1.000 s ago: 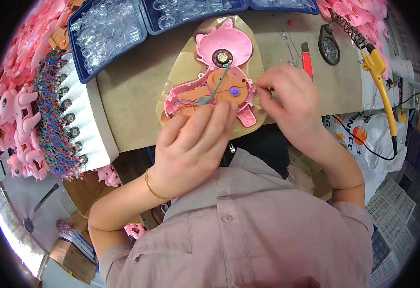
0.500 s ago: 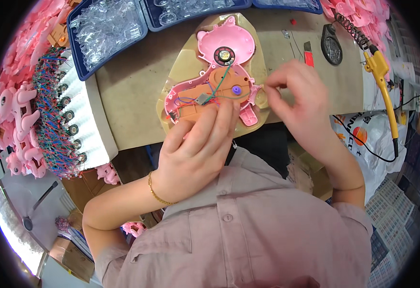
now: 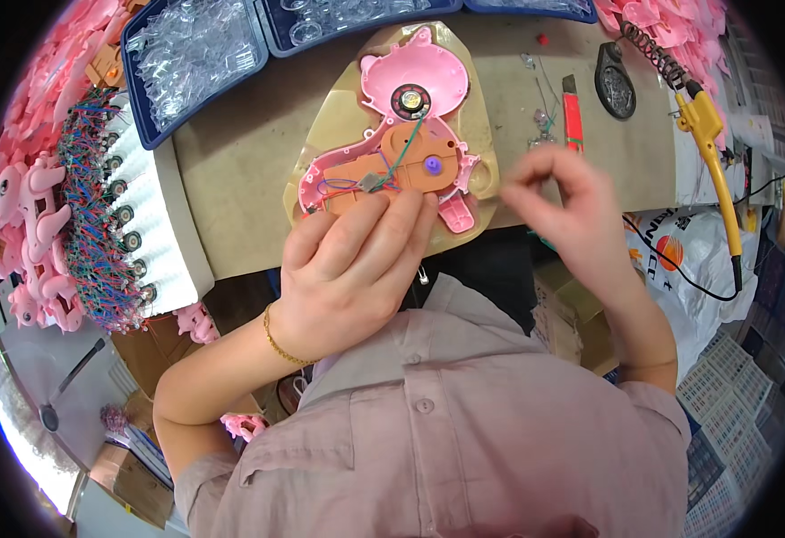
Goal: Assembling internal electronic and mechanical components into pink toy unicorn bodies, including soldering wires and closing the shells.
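A pink animal-shaped toy half-shell (image 3: 418, 65) lies in a tan mould-like holder (image 3: 339, 108) on the table. A round black-rimmed speaker (image 3: 410, 101) sits in its head part. In its body rests an orange-brown plastic gearbox (image 3: 401, 142) with a purple knob (image 3: 434, 165), thin coloured wires and a small grey piece (image 3: 371, 183). My left hand (image 3: 352, 251) lies over the near edge of the gearbox, fingers bent onto it, thumb partly hidden. To the right of the holder my right hand (image 3: 567, 202) hovers, thumb and forefinger drawn together and blurred; whatever they pinch is hidden.
Blue bins (image 3: 197, 63) of clear plastic parts line the far edge. Wired speakers (image 3: 124, 215) stand on white foam at left, beside piled pink toy parts (image 3: 30, 224). A red-handled cutter (image 3: 573, 121), black oval dish (image 3: 616, 92) and yellow soldering tool (image 3: 706, 134) are at right.
My right hand has moved slightly down, uncovering more of the cutter and small clear pieces. My left hand has shifted slightly left; the holder and toy also appear slightly further left.
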Available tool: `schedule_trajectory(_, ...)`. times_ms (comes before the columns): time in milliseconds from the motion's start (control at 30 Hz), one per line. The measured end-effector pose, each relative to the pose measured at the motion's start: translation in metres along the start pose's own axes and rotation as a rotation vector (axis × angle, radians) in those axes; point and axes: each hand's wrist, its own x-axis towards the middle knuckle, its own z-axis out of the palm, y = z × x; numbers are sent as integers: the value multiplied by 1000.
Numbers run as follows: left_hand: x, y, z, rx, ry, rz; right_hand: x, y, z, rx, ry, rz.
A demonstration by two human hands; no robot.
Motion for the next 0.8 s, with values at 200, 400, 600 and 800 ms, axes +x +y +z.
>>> schedule_trajectory(200,4,6,-3,81,-13,24,35,-3,21,-627,233,-700)
schedule_trajectory(400,7,0,-2,-60,-48,58,28,-6,8,-514,71,-545)
schedule_trajectory(600,7,0,0,-39,-37,66,25,-9,13,-544,128,-466)
schedule_trajectory(800,5,1,-1,-66,-45,43,25,-1,20,-671,192,-592)
